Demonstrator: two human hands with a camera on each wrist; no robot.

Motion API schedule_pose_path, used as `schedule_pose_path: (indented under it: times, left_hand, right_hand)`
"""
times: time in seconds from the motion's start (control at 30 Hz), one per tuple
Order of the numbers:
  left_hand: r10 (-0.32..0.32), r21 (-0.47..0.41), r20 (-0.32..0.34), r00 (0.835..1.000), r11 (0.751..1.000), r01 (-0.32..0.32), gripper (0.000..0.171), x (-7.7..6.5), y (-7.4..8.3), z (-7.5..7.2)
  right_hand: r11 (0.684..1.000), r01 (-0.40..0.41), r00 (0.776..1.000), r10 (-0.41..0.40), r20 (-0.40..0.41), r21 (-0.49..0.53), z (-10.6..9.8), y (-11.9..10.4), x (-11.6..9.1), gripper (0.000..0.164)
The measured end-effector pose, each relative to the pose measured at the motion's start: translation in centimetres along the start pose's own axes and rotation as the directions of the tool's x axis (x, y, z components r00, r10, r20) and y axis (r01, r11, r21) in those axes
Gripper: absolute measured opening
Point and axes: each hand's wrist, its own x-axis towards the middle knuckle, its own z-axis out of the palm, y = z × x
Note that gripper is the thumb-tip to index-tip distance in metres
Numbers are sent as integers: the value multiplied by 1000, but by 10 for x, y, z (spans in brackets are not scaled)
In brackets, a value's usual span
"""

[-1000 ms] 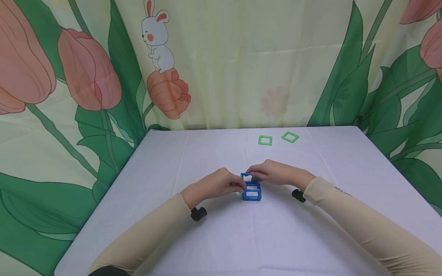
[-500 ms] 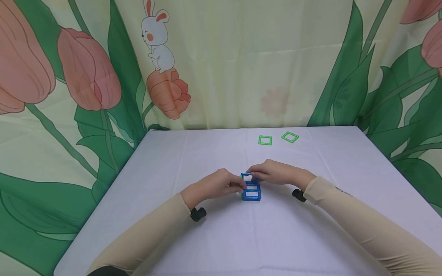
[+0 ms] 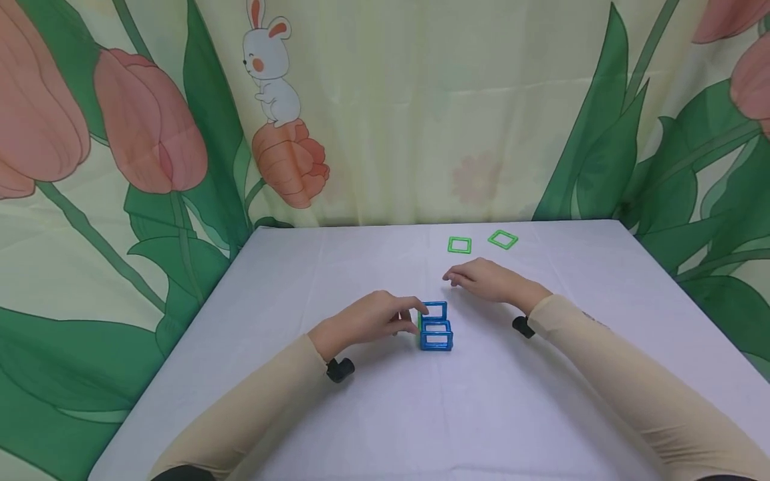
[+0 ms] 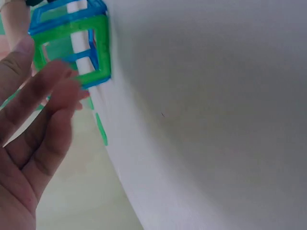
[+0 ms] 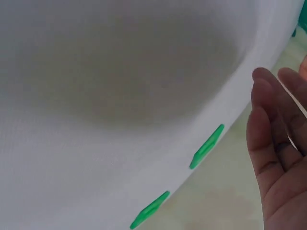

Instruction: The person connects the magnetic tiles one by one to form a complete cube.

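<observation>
A small box-like structure of blue magnetic tile frames (image 3: 436,333) stands on the table, with a higher blue frame (image 3: 436,318) upright at its far end. A green square frame (image 4: 102,52) forms its left side in the left wrist view. My left hand (image 3: 368,321) is beside that left side, index fingertip right at the upright frame's top left, other fingers loosely bent. My right hand (image 3: 490,280) hovers beyond the structure, fingers relaxed with nothing between them. Beyond it lie two green square frames, one nearer (image 3: 460,252) and one turned like a diamond (image 3: 512,243).
A white cloth covers the table (image 3: 361,414), whose far edge meets a printed curtain (image 3: 409,133) with tulips and a rabbit. Both green frames lie close to that far edge.
My right hand has let go of the structure's far end and moved away toward the green frames. My left hand has loosened, its fingers shifting slightly left and up along the structure.
</observation>
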Motion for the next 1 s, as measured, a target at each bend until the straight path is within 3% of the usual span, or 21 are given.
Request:
schedule_pose_path:
  times: [0.13, 0.27, 0.4, 0.63, 0.87, 1.0]
  left_hand:
    - [46, 138, -54, 997, 990, -38, 35, 1, -6, -3]
    - [58, 180, -34, 998, 982, -51, 31, 5, -7, -5]
    - [74, 181, -11, 997, 981, -71, 26, 7, -5, -6]
    - [73, 227, 18, 997, 971, -75, 24, 11, -2, -2]
    - [74, 284, -11, 997, 956, -68, 22, 11, -3, -2]
    - [71, 308, -23, 997, 949, -60, 21, 10, -5, -3]
  right_hand:
    - [993, -27, 991, 12, -131, -111, -6, 18, 9, 28]
    - [976, -83, 980, 44, -195, -199, -11, 35, 16, 29]
    - [955, -156, 975, 109, -192, -253, -12, 49, 22, 36]
    - [928, -217, 975, 193, -108, -303, -5, 63, 27, 46]
    - [919, -225, 968, 173, -181, -325, -9, 61, 33, 29]
    - [908, -226, 969, 174, -174, -353, -14, 59, 34, 16]
